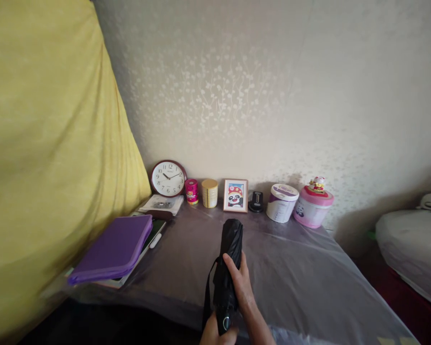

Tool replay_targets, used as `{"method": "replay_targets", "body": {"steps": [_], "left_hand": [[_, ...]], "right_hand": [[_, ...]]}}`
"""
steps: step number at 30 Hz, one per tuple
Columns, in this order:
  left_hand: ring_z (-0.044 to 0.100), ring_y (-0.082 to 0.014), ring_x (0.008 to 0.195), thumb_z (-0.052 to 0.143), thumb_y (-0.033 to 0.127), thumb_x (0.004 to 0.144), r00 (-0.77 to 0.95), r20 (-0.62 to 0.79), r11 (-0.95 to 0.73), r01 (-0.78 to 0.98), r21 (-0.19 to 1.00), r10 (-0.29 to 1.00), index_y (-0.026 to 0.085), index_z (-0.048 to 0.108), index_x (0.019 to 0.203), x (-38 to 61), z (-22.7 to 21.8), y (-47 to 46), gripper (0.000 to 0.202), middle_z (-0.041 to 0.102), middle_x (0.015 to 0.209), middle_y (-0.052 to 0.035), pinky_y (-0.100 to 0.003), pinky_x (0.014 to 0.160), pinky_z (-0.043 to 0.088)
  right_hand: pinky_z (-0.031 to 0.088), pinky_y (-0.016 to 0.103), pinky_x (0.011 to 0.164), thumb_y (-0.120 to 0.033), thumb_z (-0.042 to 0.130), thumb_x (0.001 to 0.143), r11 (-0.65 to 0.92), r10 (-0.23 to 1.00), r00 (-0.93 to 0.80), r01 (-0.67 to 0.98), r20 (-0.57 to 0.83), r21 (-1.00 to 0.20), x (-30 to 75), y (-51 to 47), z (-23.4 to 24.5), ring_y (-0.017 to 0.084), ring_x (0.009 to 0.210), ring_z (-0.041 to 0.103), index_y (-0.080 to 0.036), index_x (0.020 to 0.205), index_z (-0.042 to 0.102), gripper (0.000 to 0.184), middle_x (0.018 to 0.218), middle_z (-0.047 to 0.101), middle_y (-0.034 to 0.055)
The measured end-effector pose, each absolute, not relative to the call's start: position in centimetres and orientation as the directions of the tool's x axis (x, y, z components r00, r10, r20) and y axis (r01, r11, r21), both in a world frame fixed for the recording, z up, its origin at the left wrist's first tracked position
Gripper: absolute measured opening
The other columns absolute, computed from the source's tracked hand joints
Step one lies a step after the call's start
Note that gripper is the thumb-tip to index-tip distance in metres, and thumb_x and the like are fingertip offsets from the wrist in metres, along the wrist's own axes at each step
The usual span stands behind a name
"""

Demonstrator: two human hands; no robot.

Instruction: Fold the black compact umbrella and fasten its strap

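Observation:
A folded black umbrella (230,254) points away from me over the plastic-covered table (294,268). My right hand (241,282) is wrapped round the middle of its folded canopy. My left hand (215,334) grips the handle end at the bottom edge of the view, and only part of it shows. The umbrella's strap hangs down on its left side.
Along the wall stand a round clock (168,178), a pink tin (191,191), a yellow tin (209,193), a framed panda picture (235,195), a white tub (281,202) and a pink container (313,207). A purple folder (115,249) lies left by a yellow curtain (46,143). A bed (413,244) is right.

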State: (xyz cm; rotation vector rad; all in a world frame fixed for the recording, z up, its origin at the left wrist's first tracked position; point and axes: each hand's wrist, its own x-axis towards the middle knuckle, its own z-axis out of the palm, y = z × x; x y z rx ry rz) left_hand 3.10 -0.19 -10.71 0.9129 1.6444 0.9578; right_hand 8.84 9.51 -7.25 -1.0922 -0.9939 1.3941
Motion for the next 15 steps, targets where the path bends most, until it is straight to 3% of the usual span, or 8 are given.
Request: {"method": "replay_targets", "body": {"steps": [2, 6, 8, 10, 12, 15], "left_hand": [[0.057, -0.0186, 0.097, 0.051, 0.020, 0.067, -0.249, -0.331, 0.390, 0.250, 0.886, 0.910, 0.013, 0.052, 0.109, 2.9, -11.3, -0.1, 0.042, 0.064, 0.100, -0.0070, -0.021, 0.081, 0.039], [0.059, -0.0212, 0.096, 0.049, 0.022, 0.073, -0.255, -0.396, 0.471, 0.461, 0.752, 0.882, 0.004, 0.036, 0.125, 2.3, -12.4, 0.1, 0.057, 0.064, 0.098, -0.0149, -0.024, 0.081, 0.040], [0.060, -0.0249, 0.094, 0.049, 0.026, 0.074, -0.249, -0.438, 0.501, 0.511, 0.698, 0.864, 0.000, 0.029, 0.129, 2.0, -12.6, 0.1, 0.064, 0.064, 0.097, -0.0188, -0.028, 0.078, 0.041], [0.060, -0.0259, 0.094, 0.051, 0.027, 0.072, -0.220, -0.437, 0.484, 0.523, 0.702, 0.872, -0.001, 0.033, 0.126, 1.8, -12.5, 0.0, 0.063, 0.063, 0.098, -0.0198, -0.029, 0.077, 0.041], [0.061, -0.0233, 0.088, 0.055, 0.030, 0.070, -0.163, -0.407, 0.435, 0.448, 0.781, 0.899, 0.006, 0.046, 0.115, 1.8, -12.2, -0.1, 0.053, 0.064, 0.091, -0.0143, -0.026, 0.074, 0.042], [0.058, -0.0151, 0.061, 0.056, 0.044, 0.068, -0.012, -0.429, 0.428, 0.083, 0.900, 0.903, 0.016, 0.056, 0.089, 1.9, -11.3, -0.4, 0.035, 0.058, 0.062, -0.0009, -0.023, 0.060, 0.040]], "right_hand": [[0.050, 0.029, 0.065, -0.048, 0.068, 0.057, -0.065, 0.998, 0.012, -0.190, -0.069, -0.980, 8.8, 9.6, -7.5, 0.022, 0.078, 0.061, -0.018, 0.119, 0.048, 0.072, 0.087, 0.066, 0.0028], [0.048, 0.030, 0.075, -0.048, 0.067, 0.058, -0.034, 0.996, 0.080, -0.109, -0.043, -0.993, 8.7, 9.8, -7.8, 0.023, 0.090, 0.059, -0.018, 0.120, 0.047, 0.072, 0.098, 0.064, 0.0047], [0.047, 0.030, 0.077, -0.047, 0.066, 0.059, -0.038, 0.993, 0.111, -0.087, -0.048, -0.995, 8.7, 9.9, -8.0, 0.024, 0.092, 0.058, -0.017, 0.120, 0.048, 0.071, 0.099, 0.064, 0.0056], [0.048, 0.031, 0.075, -0.047, 0.066, 0.059, -0.059, 0.990, 0.121, -0.093, -0.070, -0.994, 8.8, 10.0, -8.2, 0.024, 0.090, 0.059, -0.016, 0.119, 0.048, 0.071, 0.097, 0.065, 0.0062], [0.049, 0.031, 0.072, -0.048, 0.066, 0.059, -0.087, 0.990, 0.098, -0.118, -0.099, -0.989, 8.9, 10.1, -8.4, 0.024, 0.086, 0.060, -0.015, 0.119, 0.048, 0.071, 0.093, 0.065, 0.0061], [0.050, 0.032, 0.067, -0.050, 0.065, 0.060, -0.139, 0.988, 0.047, -0.144, -0.147, -0.980, 9.0, 10.3, -8.7, 0.024, 0.079, 0.062, -0.015, 0.116, 0.049, 0.068, 0.087, 0.066, 0.0051]]}}
